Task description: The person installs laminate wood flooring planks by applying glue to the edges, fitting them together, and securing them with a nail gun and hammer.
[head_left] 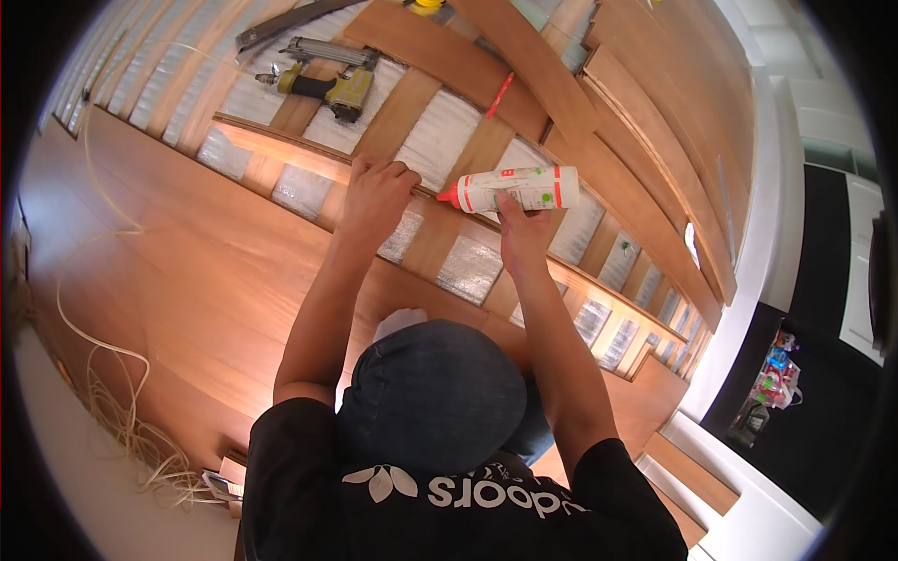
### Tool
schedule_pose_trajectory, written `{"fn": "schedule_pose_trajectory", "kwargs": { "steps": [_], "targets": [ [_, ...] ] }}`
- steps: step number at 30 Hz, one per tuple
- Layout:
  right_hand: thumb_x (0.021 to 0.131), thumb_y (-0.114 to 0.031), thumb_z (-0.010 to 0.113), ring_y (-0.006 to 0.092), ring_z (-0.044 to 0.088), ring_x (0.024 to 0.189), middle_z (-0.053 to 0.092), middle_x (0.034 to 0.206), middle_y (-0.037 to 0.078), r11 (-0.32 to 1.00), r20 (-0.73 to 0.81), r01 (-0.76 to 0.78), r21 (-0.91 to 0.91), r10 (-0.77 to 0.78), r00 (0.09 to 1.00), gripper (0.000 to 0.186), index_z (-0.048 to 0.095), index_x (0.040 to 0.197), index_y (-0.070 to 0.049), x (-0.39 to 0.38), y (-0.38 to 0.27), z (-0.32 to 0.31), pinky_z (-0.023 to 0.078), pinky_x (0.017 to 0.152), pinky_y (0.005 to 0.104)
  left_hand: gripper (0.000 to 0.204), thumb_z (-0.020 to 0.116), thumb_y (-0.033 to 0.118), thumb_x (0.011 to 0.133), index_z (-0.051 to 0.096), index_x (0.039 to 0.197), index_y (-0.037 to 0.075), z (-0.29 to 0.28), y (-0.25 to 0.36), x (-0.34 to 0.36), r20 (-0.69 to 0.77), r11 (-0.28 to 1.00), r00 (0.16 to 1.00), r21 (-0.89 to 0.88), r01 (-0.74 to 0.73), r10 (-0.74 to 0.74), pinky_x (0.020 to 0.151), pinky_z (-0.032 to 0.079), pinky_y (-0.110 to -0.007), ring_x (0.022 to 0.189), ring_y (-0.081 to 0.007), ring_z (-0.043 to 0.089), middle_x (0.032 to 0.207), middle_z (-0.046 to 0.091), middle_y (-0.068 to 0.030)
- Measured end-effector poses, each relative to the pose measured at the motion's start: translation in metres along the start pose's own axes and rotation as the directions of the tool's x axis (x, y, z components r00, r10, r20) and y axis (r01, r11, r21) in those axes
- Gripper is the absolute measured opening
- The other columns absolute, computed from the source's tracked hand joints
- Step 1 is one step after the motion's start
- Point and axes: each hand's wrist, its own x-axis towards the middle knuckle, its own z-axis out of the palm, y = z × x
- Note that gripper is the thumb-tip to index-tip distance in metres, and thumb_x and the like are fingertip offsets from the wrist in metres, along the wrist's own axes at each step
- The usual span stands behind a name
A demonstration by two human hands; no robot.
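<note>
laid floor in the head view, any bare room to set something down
The brown laid floor is bare between the pale hose and the left forearm. It is crowded ahead, where a nail gun and loose boards lie across the battens, and around the red-tipped bottle in the right hand.

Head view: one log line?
left hand: on wooden plank | right hand: holds white bottle, red nozzle pointing left | nail gun: lying beyond plank
</note>
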Motion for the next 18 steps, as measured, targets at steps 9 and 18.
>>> {"fn": "schedule_pose_trajectory", "kwargs": {
  "steps": [9,18],
  "targets": [
    [0.086,0.003,0.08,0.0189,0.072,0.1,0.075,0.11,0.011,0.95,0.154,0.226,-0.217,-0.195,0.969,0.034,0.067,0.117,0.003,-0.024,-0.027,-0.005,0.06,0.089,0.0347,0.022,0.08,0.013,0.077,0.076,0.098,0.015,-0.004,0.004,0.002,0.014,0.999,1.0,-0.042,0.009,-0.009,0.108,0.038,-0.042,0.105,-0.0219,0.065,0.098,0.072,-0.0017],
    [0.085,0.004,0.08,0.0185,0.072,0.097,0.076,0.108,0.011,0.881,-0.203,0.115,-0.459,-0.23,0.952,0.031,0.069,0.114,0.004,-0.067,-0.079,-0.15,0.058,0.088,0.0325,0.019,0.074,0.016,0.084,0.073,0.103,0.014,0.016,0.061,0.014,0.25,0.986,0.962,0.1,-0.135,0.106,0.106,0.039,-0.046,0.102,-0.0239,0.067,0.098,0.072,-0.0032]
  ]
}}
